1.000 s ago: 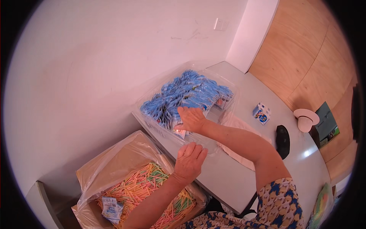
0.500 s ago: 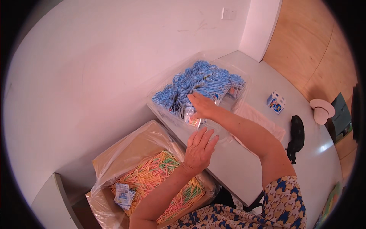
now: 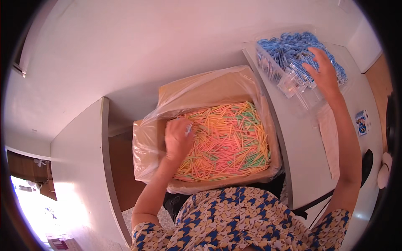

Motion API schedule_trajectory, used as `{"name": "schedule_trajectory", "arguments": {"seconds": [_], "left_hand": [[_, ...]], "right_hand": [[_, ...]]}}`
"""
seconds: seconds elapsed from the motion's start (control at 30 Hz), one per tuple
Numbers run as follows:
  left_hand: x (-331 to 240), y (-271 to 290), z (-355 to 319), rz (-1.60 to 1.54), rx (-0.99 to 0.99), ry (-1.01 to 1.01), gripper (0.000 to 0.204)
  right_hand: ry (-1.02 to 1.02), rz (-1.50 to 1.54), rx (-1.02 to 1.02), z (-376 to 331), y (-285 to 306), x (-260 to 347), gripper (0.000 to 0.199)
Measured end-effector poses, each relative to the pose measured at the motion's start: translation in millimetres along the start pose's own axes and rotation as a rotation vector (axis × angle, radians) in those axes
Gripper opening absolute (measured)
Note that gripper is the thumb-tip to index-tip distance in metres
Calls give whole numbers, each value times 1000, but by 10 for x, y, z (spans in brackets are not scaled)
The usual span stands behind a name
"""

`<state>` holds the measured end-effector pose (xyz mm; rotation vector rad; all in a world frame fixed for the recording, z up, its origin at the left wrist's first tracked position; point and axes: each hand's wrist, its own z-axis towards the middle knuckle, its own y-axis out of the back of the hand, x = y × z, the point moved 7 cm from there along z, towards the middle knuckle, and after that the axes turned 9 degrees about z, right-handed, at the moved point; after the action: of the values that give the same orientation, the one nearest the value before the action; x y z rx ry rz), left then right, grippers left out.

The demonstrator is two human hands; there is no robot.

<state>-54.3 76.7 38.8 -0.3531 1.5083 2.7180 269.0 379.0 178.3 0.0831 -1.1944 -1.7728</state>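
In front of me stands a cardboard carton (image 3: 205, 90) lined with clear plastic. It is filled with thin pastel sticks (image 3: 226, 138) in orange, yellow, pink and green. At the carton's left side my left hand (image 3: 176, 137) is closed on a small blue-and-white packet (image 3: 189, 127), mostly covered by the fingers. Up on the right, a clear plastic bin (image 3: 274, 75) holds a heap of blue striped packets (image 3: 297, 52). My right hand (image 3: 325, 75) hovers over that heap, thumb and fingers apart, with nothing visible between them.
The bin rests on a grey table (image 3: 299, 154). To its right are a pink cloth (image 3: 328, 140), a small blue-and-white box (image 3: 362, 122), a black object (image 3: 367, 164) and a pale hat (image 3: 384, 170). A white panel (image 3: 86, 167) rises left of the carton.
My view has swung left. My left hand has moved from above the carton's right edge to the packets at its left side and closed on one. My right hand has lifted off the bin's packets.
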Motion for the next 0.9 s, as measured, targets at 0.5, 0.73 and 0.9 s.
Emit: {"name": "schedule_trajectory", "arguments": {"seconds": [0.5,0.73,0.9], "left_hand": [[554,-93,-158,-200,120,318,29],[218,-132,-44,-949,218,333,21],[369,-302,-154,-983,211,431,22]], "right_hand": [[404,441,282,-996,-1489,2246,25],[148,532,588,-826,-2189,2339,20],[241,174,728,-1061,-2576,1729,14]]}}
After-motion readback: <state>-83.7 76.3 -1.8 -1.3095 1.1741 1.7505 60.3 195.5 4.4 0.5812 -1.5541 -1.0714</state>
